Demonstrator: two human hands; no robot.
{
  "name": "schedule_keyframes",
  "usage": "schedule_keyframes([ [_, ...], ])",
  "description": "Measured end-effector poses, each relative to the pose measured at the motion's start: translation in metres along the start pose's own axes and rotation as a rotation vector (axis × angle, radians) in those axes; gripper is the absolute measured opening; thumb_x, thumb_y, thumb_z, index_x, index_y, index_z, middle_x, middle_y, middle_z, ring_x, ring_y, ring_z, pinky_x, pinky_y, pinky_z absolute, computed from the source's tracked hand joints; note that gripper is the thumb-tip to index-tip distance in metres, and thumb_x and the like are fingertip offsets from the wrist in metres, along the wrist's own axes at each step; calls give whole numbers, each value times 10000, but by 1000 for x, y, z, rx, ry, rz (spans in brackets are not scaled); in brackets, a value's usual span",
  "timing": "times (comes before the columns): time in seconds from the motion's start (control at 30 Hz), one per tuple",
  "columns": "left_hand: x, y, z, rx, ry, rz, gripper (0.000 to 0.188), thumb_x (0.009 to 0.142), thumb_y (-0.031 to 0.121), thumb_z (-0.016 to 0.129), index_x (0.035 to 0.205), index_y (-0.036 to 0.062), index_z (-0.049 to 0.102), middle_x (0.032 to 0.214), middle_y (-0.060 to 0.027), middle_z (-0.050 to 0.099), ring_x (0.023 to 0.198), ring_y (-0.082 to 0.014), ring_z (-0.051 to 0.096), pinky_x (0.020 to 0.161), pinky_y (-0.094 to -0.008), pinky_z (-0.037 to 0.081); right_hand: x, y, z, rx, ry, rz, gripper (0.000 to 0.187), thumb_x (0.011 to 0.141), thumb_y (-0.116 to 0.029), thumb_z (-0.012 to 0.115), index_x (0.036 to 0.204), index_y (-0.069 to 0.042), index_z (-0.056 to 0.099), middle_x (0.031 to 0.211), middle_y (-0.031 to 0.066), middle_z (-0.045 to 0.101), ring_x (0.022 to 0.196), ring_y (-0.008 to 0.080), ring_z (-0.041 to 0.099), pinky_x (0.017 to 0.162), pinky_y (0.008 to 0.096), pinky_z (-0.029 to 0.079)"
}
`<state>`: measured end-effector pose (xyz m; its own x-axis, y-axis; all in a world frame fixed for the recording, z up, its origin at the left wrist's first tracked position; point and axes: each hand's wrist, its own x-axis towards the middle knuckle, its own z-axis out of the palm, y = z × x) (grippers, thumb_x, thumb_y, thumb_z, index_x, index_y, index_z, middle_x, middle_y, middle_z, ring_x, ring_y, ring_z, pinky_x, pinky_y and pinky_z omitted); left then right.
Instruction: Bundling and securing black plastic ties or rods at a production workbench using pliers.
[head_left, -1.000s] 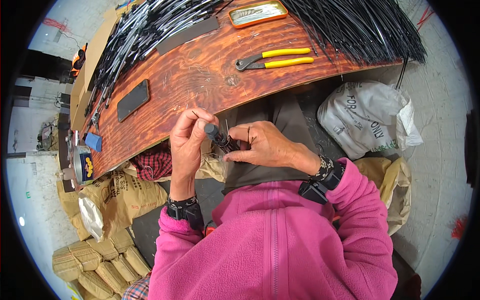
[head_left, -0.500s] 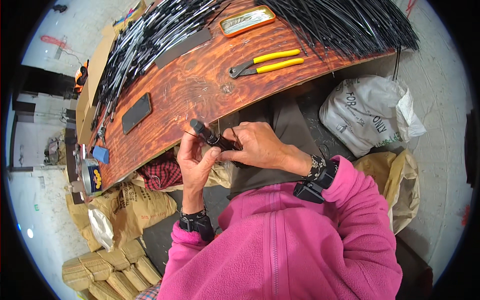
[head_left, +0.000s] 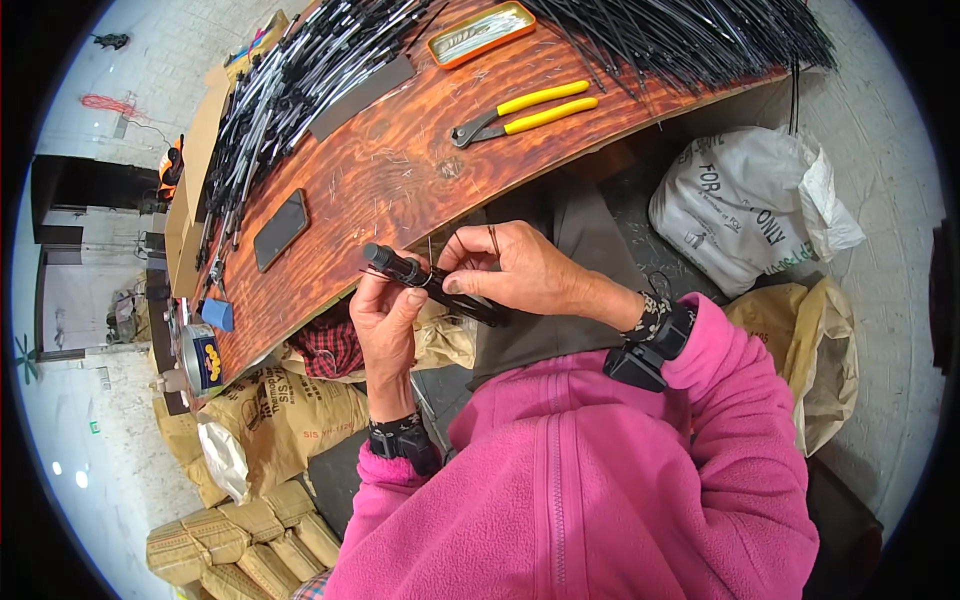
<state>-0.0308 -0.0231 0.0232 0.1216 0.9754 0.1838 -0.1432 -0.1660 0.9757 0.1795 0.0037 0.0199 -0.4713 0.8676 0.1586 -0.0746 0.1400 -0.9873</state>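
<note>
A black rod-like piece [head_left: 408, 270] with a ridged, knobbed end slants just in front of the table edge. My left hand [head_left: 385, 335] is closed around it near that end, thumb along its side. At the other side my right hand [head_left: 515, 270] is closed in a pinch, thumb and fingertips against the dark, thin parts of the piece. What lies between those fingertips is too small to make out. A fine wire [head_left: 430, 246] stands up from the piece between both hands. A thin dark loop [head_left: 493, 240] shows by the right hand's fingers.
On the wooden table [head_left: 350, 190] lie yellow-handled cutting pliers [head_left: 525, 112], a phone [head_left: 281, 230], a tin of thin pins [head_left: 482, 34], and bundles of black rods [head_left: 690, 40] and silver-black rods [head_left: 300, 90]. A white sack [head_left: 740, 210] stands right, paper sacks [head_left: 285, 420] lower left.
My right hand has lifted slightly and its fingers have shifted on the black piece. The piece has moved a little left, its lower dark part now showing more.
</note>
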Motion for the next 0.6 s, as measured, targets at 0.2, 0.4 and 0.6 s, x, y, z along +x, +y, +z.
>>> schedule_keyframes([
  [0.2,-2,-4,-1,46,59,-10,383,843,117,754,1168,-28,613,1086,-51,643,994,-124,577,909,-276,449,2,12,8,66,51,38,201,847,-131,716,924,12,597,751,35,612,684,79,543,648,266,467],
  [0.4,-4,0,-3,67,92,-15,389,854,104,748,1192,-28,610,1082,-46,652,982,-119,588,903,-274,461,5,16,16,-26,59,-44,181,864,-112,692,934,10,578,747,33,579,682,80,533,642,274,464],
  [0.6,-3,9,6,141,108,-80,332,871,26,699,1187,-34,613,1088,-39,641,984,-106,574,896,-253,458,7,16,18,-43,38,-16,166,883,-83,662,972,6,554,803,25,570,744,74,537,681,264,470],
])
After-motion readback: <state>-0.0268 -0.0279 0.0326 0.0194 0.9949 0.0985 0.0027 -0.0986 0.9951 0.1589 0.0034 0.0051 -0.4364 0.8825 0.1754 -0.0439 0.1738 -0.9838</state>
